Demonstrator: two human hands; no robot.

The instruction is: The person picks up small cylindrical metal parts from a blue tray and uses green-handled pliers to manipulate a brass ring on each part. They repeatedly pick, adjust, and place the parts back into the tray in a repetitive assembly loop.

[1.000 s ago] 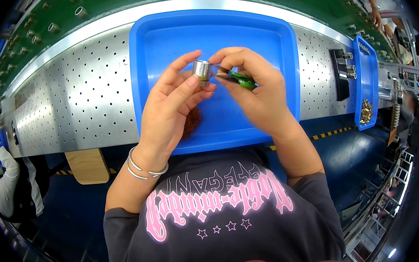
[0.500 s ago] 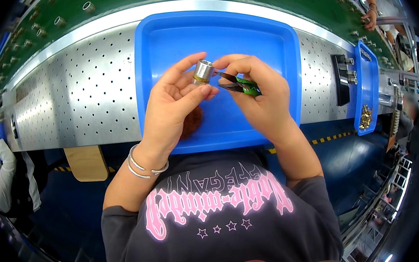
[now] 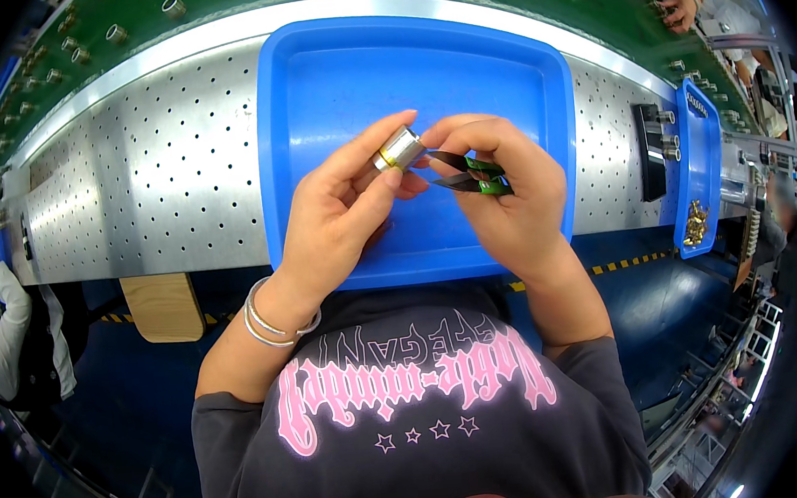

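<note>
Over the blue tray [image 3: 437, 263], my left hand [image 3: 332, 209] pinches a short silver metal cylinder [image 3: 402, 148] with a yellowish band near one end. The cylinder is tilted, its silver end up and to the right. My right hand [image 3: 517, 179] is closed around small thread snips [image 3: 479, 175] with green handles and dark blades. The blades are spread apart and point left, close to the cylinder. My right index fingertip is at the cylinder's silver end; whether it touches cannot be made out.
A perforated metal bench [image 3: 145, 175] runs under the tray. Beyond it, a green belt [image 3: 239, 4] carries several similar cylinders. At the right stand a black holder [image 3: 650, 150] with metal pieces and a narrow blue tray [image 3: 702, 159] with brass parts. Another person's hand [image 3: 682, 11] is at the belt.
The cylinder has tipped from nearly upright to leaning right. Both hands have shifted slightly right, the snips with them. A brown fuzzy thing beneath my left hand is now hidden.
</note>
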